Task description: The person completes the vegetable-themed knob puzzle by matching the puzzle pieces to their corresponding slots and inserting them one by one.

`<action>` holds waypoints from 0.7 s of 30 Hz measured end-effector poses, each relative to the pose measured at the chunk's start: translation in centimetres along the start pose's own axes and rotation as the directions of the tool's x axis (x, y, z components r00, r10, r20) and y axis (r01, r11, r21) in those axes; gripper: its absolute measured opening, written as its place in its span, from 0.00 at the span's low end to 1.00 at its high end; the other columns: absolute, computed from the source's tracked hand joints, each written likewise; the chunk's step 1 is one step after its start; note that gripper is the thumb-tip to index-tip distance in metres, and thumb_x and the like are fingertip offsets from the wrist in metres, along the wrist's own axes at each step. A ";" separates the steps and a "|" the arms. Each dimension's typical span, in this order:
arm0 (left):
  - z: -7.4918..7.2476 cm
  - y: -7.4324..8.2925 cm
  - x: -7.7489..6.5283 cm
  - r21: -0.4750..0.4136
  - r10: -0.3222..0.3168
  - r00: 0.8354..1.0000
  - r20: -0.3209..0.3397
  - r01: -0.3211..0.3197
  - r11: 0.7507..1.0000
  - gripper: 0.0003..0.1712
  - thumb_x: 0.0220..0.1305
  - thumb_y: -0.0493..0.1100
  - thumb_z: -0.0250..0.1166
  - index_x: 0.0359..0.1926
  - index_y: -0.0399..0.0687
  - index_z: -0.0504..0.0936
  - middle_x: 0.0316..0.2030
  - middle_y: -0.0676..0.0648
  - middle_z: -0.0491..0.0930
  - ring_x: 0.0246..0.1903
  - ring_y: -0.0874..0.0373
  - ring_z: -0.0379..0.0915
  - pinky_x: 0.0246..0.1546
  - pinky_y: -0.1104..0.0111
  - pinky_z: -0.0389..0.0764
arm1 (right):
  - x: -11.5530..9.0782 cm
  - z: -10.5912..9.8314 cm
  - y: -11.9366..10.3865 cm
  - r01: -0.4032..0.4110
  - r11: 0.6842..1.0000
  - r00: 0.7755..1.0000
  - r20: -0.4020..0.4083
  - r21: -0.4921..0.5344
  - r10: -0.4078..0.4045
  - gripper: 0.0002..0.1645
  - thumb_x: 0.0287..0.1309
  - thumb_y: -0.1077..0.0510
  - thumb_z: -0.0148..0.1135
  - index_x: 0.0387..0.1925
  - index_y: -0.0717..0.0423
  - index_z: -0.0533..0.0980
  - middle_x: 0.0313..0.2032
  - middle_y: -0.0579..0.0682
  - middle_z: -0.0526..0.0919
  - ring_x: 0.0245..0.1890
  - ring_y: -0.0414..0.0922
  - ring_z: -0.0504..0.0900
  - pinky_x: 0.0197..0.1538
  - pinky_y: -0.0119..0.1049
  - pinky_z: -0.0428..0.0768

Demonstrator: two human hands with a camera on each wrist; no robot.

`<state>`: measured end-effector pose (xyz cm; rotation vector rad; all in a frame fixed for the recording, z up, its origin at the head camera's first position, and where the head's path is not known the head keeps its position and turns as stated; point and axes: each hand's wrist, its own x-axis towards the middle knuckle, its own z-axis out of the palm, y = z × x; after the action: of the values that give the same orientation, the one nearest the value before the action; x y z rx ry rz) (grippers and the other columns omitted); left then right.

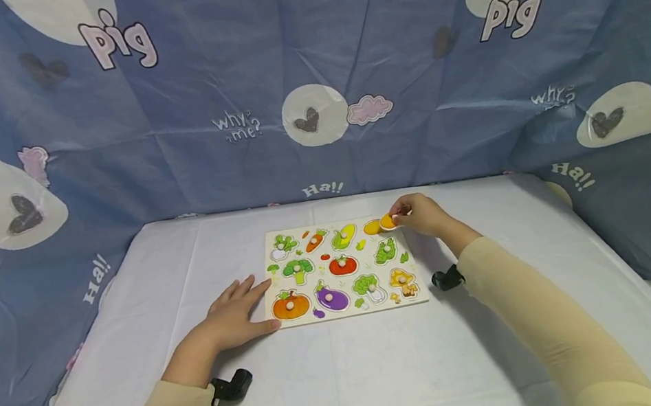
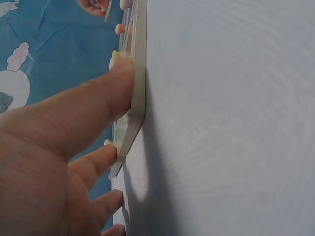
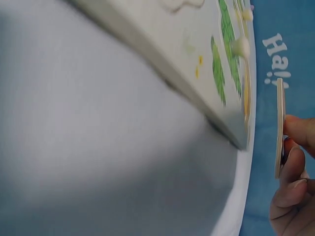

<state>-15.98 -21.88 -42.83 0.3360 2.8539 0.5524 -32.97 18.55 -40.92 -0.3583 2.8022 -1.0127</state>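
Observation:
A wooden vegetable peg puzzle board lies flat on the table. My left hand is spread at its left edge, the thumb near the front corner. In the left wrist view the thumb and a fingertip touch the board's edge. Over the far right corner, my right hand pinches an orange-yellow puzzle piece. The right wrist view shows this thin piece edge-on, apart from the board. A yellow recess shows beside the piece. Its knob is hidden by my fingers.
Several knobbed pieces sit in the board, among them a pumpkin, an eggplant, a tomato and a broccoli. White cloth covers the table. A blue printed curtain stands behind and along both sides.

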 end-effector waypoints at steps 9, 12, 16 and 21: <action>0.1 -0.3 0.2 0.002 0.004 1.000 -0.006 -0.004 1.000 0.54 0.56 0.70 0.67 0.76 0.49 0.62 0.76 0.33 0.52 0.73 0.28 0.40 0.67 0.30 0.46 | 0.8 1.4 -1.3 0.014 1.000 1.000 0.021 0.002 -0.014 0.05 0.66 0.59 0.64 0.42 0.56 0.82 0.42 0.54 0.84 0.42 0.50 0.79 0.44 0.40 0.77; 0.1 -0.2 0.2 0.003 0.003 1.000 -0.004 -0.003 1.000 0.54 0.56 0.70 0.67 0.76 0.49 0.62 0.76 0.33 0.52 0.73 0.28 0.40 0.67 0.30 0.46 | 0.9 1.8 -1.5 -0.005 1.000 1.000 0.024 0.024 0.004 0.06 0.66 0.59 0.65 0.42 0.55 0.82 0.43 0.54 0.84 0.43 0.50 0.79 0.46 0.42 0.76; 0.0 -0.2 0.1 -0.001 0.002 1.000 -0.002 -0.002 1.000 0.54 0.56 0.69 0.67 0.76 0.49 0.62 0.76 0.33 0.52 0.73 0.28 0.40 0.66 0.30 0.46 | 1.1 2.4 -1.8 -0.010 0.999 0.999 0.032 0.033 0.009 0.06 0.66 0.59 0.65 0.42 0.56 0.82 0.44 0.55 0.84 0.44 0.50 0.79 0.49 0.44 0.76; 0.0 -0.1 0.0 -0.001 0.001 1.000 -0.001 -0.001 1.000 0.54 0.56 0.69 0.68 0.76 0.49 0.62 0.76 0.33 0.52 0.73 0.28 0.40 0.67 0.30 0.46 | 1.4 2.8 -2.0 -0.012 1.000 0.999 0.031 0.023 0.011 0.06 0.66 0.58 0.65 0.42 0.55 0.82 0.44 0.54 0.84 0.44 0.49 0.79 0.51 0.44 0.76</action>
<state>-16.00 -21.96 -42.87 0.3372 2.8545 0.5550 -33.38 14.95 -41.85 -0.3513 2.7590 -1.0275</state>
